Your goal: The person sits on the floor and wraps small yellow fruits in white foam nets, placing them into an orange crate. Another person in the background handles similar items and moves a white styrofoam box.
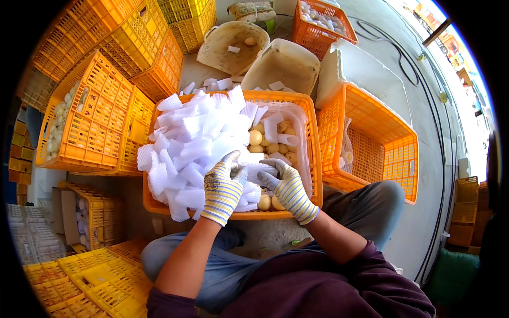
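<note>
My left hand (222,193) and my right hand (291,193), both in striped knit gloves, hold a white foam-mesh sleeve (254,169) between their fingers. Whether anything is inside it I cannot tell. Beneath them is an orange plastic crate (313,143). A big heap of white foam sleeves (185,143) fills its left side and spills over the rim. On the right, pale yellow round fruits (255,138) lie with a few sleeves and a translucent plastic liner (299,127).
Another orange crate (384,132) stands to the right. Stacked crates (132,37) line the left. Two dingy tubs (281,63) with scattered foam pieces lie behind, and a crate of white items (323,40) farther back. Black hoses (408,69) run along the floor. My bent knee (376,206) is beside the crate.
</note>
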Tool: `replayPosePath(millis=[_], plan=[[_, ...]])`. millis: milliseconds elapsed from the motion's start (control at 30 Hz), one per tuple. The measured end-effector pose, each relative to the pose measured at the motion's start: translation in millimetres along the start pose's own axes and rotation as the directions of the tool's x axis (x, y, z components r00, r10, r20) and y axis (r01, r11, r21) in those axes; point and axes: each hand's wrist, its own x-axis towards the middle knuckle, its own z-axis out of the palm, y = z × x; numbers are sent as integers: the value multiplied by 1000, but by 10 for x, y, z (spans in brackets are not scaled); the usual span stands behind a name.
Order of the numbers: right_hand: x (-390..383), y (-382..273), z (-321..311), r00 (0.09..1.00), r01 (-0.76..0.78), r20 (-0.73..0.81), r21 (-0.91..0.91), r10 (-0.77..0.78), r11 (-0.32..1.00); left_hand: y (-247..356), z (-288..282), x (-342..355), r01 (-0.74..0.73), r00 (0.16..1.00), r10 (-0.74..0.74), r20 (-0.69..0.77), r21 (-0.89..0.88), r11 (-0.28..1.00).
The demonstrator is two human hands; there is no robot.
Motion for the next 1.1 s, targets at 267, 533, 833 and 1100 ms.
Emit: replayPosePath(millis=[267, 533, 833, 1100], plan=[[-180, 85, 216, 997, 71, -31, 259, -65, 963, 252, -246, -173, -14, 981, 66, 183, -273, 962], [-121, 123, 131, 967, -12, 252, 202, -40, 979, 222, -359, -201, 236, 950, -96, 297, -483, 843], [1561, 596, -147, 987, 159, 144, -954, -73, 256, 96, -292, 196, -84, 981, 63, -183, -107, 991], [1747, 733, -141, 980, 128, 149, -980, 132, 155, 146, -361, 280, -73, 985, 68, -158, -23, 997]])
